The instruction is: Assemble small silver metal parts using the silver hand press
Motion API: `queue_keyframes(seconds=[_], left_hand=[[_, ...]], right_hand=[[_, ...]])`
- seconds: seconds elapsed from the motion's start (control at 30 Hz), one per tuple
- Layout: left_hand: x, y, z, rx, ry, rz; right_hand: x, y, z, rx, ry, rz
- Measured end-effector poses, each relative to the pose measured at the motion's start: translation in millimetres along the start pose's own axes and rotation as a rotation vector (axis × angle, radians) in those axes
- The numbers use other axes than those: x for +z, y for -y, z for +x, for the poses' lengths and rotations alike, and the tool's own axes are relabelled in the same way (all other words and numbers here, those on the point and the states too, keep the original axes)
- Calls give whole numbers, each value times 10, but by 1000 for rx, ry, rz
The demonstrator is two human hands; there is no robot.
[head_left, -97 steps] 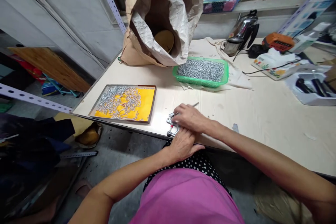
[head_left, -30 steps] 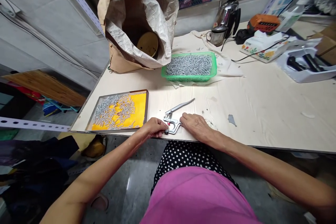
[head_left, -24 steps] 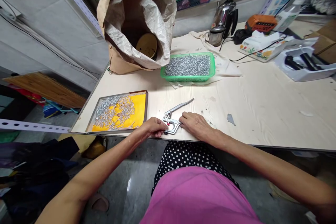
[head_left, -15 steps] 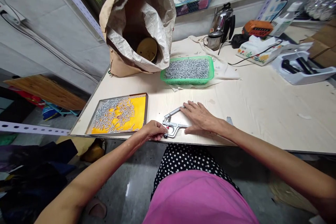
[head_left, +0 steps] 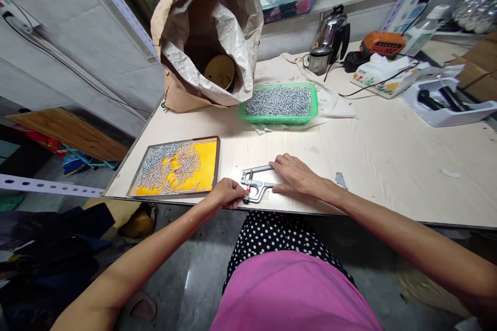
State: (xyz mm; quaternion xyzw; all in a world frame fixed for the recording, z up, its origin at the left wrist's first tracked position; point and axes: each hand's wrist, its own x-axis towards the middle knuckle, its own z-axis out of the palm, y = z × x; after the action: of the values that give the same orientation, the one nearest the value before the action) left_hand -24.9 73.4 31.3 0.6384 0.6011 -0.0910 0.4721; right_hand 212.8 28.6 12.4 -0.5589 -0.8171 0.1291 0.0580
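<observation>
Silver snap-fastener pliers (head_left: 257, 184) with a spring lie on the table near its front edge, jaws toward the left. My right hand (head_left: 295, 175) is closed round the handle ends, fingers over the upper handle and thumb by the lower one. At the jaw end my left hand (head_left: 229, 192) pinches, its fingertips touching or almost touching the jaw. A small red spot shows there; what the fingertips hold is too small to make out. Left of that hand lies a shallow tray (head_left: 218, 165) with a yellow bottom, bearing many small metal pins (head_left: 166, 165).
Behind the pliers stands a green basket (head_left: 279, 120) full of similar metal pins. A large open paper sack (head_left: 174, 88) is at the back left. Further right are a metal kettle (head_left: 330, 31), an orange battery pack (head_left: 382, 43) and a white tray (head_left: 446, 114).
The upper handle has come down toward the lower one as my right hand squeezed. My left hand stays at the jaw. The view has shifted slightly.
</observation>
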Motion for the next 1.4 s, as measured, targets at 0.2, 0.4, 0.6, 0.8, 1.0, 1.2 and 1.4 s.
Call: queue_keyframes(seconds=[0.2, 0.4, 0.6, 0.8, 1.0, 1.2, 1.4], left_hand=[[240, -82, -77, 625, -437, 528], [337, -331, 210, 809, -285, 690], [319, -462, 265, 769, -292, 807], [416, -519, 234, 673, -348, 755], [409, -562, 259, 642, -325, 731], [466, -456, 158, 639, -456, 670], [958, -262, -37, 878, -526, 545]], right_hand=[[80, 38, -62, -13, -63, 65], [164, -5, -77, -48, -81, 48], [-43, -6, -105, 33, 28, -90], [-178, 42, -40, 31, 132, -111], [-115, 4, -29, 21, 110, -69], [-68, -185, 4, -59, 1, -57], [-33, -538, 109, -128, 12, 101]])
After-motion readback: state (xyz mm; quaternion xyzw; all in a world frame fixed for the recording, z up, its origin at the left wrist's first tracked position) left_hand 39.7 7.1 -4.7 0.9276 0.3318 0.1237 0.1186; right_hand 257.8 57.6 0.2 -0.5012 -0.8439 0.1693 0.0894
